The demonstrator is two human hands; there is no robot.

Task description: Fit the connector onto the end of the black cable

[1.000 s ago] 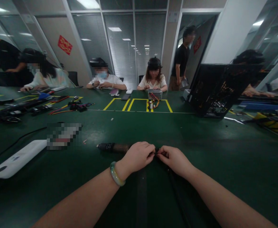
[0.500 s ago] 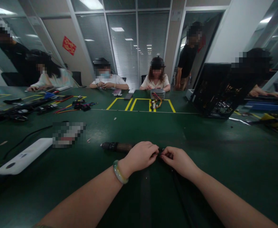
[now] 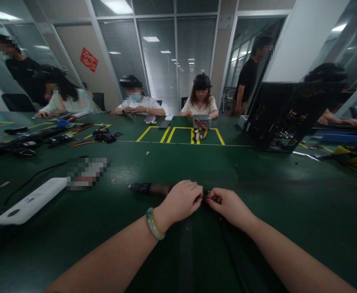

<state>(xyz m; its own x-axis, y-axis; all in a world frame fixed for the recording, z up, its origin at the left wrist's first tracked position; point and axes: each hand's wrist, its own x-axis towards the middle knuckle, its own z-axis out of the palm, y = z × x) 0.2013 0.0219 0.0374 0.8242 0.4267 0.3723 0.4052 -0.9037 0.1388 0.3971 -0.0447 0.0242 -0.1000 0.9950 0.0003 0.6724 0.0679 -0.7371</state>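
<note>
My left hand [image 3: 181,200], with a green bangle on its wrist, and my right hand [image 3: 227,205] meet fingertip to fingertip over the green table [image 3: 288,195]. Both are closed in a pinch on a small dark part [image 3: 205,196] between them, too small to name. Dark cables or straps [image 3: 227,244] run from that spot back toward me. A dark cylindrical tool [image 3: 149,188] lies on the table just behind my left hand, partly hidden by it.
A white flat device [image 3: 29,201] and a blurred item [image 3: 87,174] lie at the left. A black open computer case [image 3: 282,116] stands at the right. Cable bundles [image 3: 99,136] and a small power supply [image 3: 201,121] lie farther back, where several people sit or stand.
My hands stay pinched together at the same place. The view has shifted slightly, and the standing person in the doorway has moved to the right.
</note>
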